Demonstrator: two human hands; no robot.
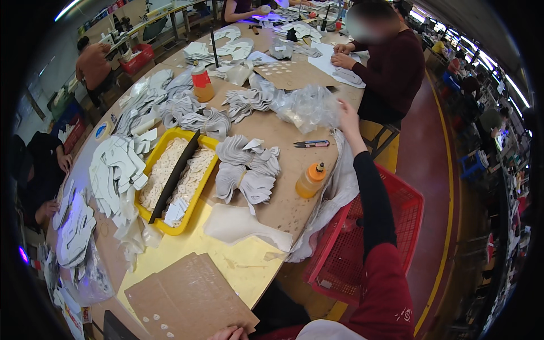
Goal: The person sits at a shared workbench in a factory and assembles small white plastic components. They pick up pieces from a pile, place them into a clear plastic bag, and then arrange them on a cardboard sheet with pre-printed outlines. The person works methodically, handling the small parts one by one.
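Observation:
My right arm stretches far forward, and my right hand point(348, 118) is at the right end of a crumpled clear plastic bag point(309, 106), its fingers closed on the bag's edge. At the bottom edge, my left hand point(229, 333) is partly cut off, with its fingers bent against the near edge of a brown cardboard sheet point(190, 292). A few small white oval pieces point(156, 318) lie on that sheet. Beneath it is a yellow sheet point(170, 255). A cream flat cut piece point(246, 225) rests beyond the cardboard.
A yellow tray point(180, 231) holds cream pieces and a black bar. Around it lie bundled grey cut pieces point(247, 170). An orange-capped bottle point(310, 180) and a snips-like tool point(311, 144) are near the right edge. A red crate point(408, 226) stands below; a co-worker point(391, 68) sits beyond.

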